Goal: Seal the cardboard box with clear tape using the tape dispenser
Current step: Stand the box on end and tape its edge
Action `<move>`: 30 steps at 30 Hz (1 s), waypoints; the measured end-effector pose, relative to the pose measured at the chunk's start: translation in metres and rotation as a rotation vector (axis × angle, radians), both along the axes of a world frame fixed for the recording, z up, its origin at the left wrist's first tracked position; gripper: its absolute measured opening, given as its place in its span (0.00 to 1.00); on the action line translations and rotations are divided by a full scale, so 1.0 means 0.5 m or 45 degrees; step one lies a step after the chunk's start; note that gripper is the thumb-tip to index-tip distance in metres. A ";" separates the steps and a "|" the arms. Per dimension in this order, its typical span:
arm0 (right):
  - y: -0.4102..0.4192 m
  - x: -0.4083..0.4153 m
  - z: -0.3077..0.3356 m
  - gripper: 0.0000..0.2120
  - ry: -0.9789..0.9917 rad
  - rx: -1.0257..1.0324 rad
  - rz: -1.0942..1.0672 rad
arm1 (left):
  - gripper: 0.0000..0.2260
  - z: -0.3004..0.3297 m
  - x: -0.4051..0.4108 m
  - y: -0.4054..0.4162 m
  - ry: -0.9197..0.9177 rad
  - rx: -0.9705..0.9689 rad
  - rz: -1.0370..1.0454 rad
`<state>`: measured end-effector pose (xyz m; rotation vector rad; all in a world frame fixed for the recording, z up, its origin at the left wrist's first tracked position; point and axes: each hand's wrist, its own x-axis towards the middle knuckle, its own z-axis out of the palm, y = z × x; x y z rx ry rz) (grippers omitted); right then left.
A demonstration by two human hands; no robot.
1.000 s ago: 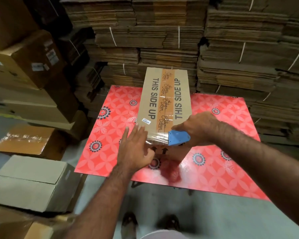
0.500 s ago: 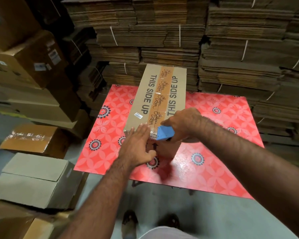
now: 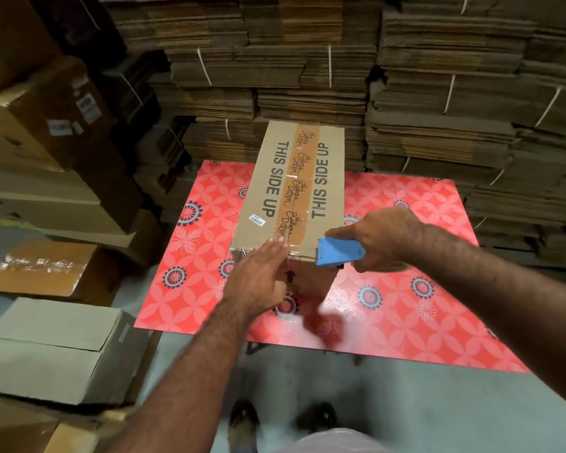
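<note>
1. Head view: the cardboard box (image 3: pixel 296 194), printed THIS SIDE UP, stands on the red patterned table (image 3: pixel 406 289), brown tape down its middle.
2. The left hand (image 3: pixel 258 279) lies flat with fingers spread on the box's near top edge, over shiny clear tape (image 3: pixel 294 253).
3. The right hand (image 3: pixel 383 237) grips the blue tape dispenser (image 3: pixel 339 253) at the box's near right corner.
4. Bundled flat cardboard (image 3: pixel 307 70) is stacked behind.

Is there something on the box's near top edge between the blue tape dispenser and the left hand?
Nothing visible. Between the blue tape dispenser and the left hand, the cardboard box edge shows only clear tape already stuck down.
</note>
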<state>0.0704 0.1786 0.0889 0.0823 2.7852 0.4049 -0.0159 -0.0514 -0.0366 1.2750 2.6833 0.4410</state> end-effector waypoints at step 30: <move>0.137 0.099 -0.057 0.37 -0.006 -0.170 -0.054 | 0.35 0.022 0.064 0.097 0.025 0.000 -0.014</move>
